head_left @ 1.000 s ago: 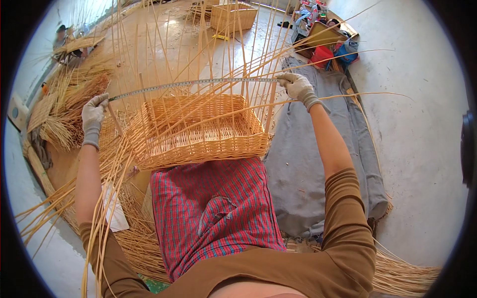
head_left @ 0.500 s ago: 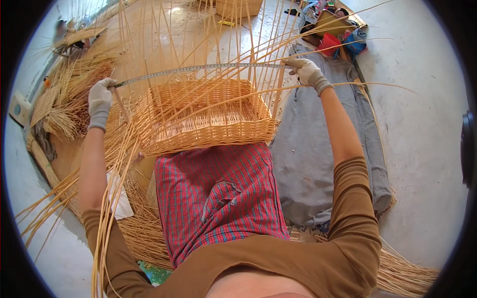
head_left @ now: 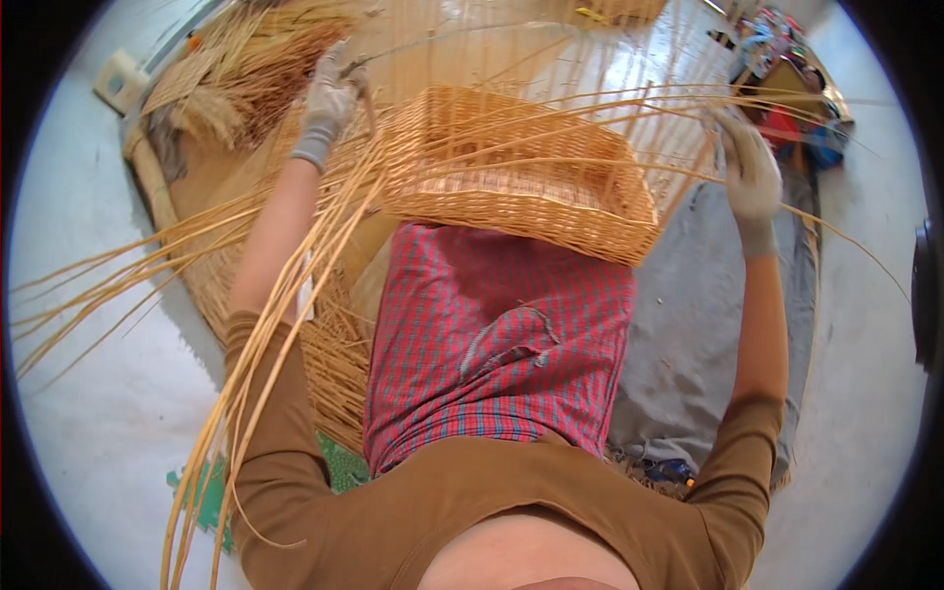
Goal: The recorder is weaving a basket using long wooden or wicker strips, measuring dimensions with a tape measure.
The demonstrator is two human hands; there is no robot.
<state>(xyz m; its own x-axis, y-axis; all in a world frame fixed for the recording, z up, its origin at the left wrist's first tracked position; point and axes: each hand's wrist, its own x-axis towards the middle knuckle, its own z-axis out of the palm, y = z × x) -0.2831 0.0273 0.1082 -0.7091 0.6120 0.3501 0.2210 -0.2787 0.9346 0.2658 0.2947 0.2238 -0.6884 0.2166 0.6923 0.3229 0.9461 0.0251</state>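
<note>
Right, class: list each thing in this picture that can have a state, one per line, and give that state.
Wicker basket: part-woven, tilted, resting against the checked cloth, long stakes sticking out.
Left hand: gloved, raised, closed on a thin rod.
Right hand: gloved, raised, closed on cane strands.
Loose canes: unwoven, trailing past the left arm.
Checked cloth: spread over the lap.
Grey cloth: lying flat on the floor.

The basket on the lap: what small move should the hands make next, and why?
Probably bring the two ends of the long strand down toward the basket rim. The left hand and the right hand, both gloved, each grip thin cane on opposite sides, above the woven wall. Loose stakes fan out to the left, unwoven, so the rim looks unfinished.
</note>
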